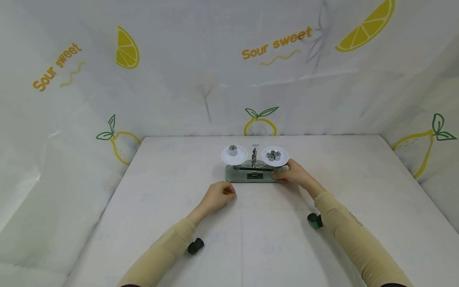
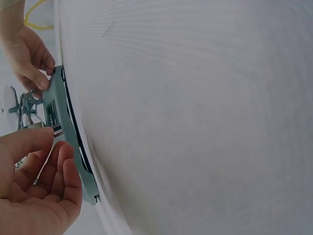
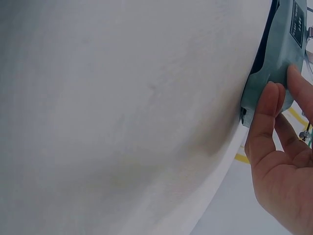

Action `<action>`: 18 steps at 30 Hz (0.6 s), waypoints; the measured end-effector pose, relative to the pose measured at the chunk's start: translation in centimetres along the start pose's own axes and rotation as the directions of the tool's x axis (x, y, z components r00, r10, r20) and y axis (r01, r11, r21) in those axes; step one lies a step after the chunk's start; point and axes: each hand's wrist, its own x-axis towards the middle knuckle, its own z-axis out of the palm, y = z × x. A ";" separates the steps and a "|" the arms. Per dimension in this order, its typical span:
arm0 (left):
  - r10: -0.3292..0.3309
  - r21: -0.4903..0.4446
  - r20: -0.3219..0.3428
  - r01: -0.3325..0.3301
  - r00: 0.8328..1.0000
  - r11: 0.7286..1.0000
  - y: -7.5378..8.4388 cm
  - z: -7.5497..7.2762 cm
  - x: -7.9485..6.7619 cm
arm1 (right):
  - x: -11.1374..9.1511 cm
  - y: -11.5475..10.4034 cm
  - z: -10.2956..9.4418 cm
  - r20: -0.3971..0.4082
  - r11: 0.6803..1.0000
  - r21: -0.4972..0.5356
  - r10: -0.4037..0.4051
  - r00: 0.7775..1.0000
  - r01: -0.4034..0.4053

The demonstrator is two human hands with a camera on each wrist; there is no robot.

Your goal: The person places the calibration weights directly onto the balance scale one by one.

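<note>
A balance scale with a grey-green base and two white pans stands toward the table's back. One stout metal weight sits on its left pan; several smaller metal weights cluster on the right pan. My right hand grips the right end of the base, thumb and fingers touching it. In front of the base's left end, my left hand has curled fingers. A small shiny metal piece shows at its thumb tip, apparently pinched; its exact kind is unclear.
A white cloth covers the table, with a printed backdrop behind and at both sides. Small dark devices sit at both wrists.
</note>
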 end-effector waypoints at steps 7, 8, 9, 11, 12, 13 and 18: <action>0.001 -0.049 -0.108 -0.006 0.994 0.999 0.1 -0.9 -0.5 | 0.0 0.0 0.0 0.000 1.000 0.005 0.002 1.000 -0.002; 0.001 -0.051 -0.121 -0.007 0.993 0.999 0.1 -1.1 -0.5 | 0.0 0.0 0.0 -0.001 1.000 0.004 0.001 1.000 -0.001; -0.003 -0.057 -0.134 -0.005 0.991 0.998 0.1 -1.3 -0.6 | 0.0 0.1 0.1 0.000 1.000 0.005 -0.001 1.000 0.001; -0.006 -0.067 -0.164 -0.005 0.986 0.998 0.2 -1.7 -0.5 | 0.0 0.1 0.0 -0.002 1.000 0.003 -0.003 1.000 0.003; -0.006 -0.075 -0.179 -0.008 0.984 0.997 0.2 -1.9 -0.5 | -0.1 0.1 0.0 -0.004 1.000 0.003 -0.005 1.000 0.005; -0.005 -0.083 -0.194 -0.011 0.981 0.996 0.2 -2.1 -0.5 | -0.1 0.1 0.0 -0.006 1.000 0.003 -0.007 1.000 0.007; 0.011 -0.102 -0.262 -0.039 0.965 0.994 0.5 -3.4 -0.1 | 0.0 0.1 0.0 -0.011 1.000 -0.003 -0.011 1.000 0.011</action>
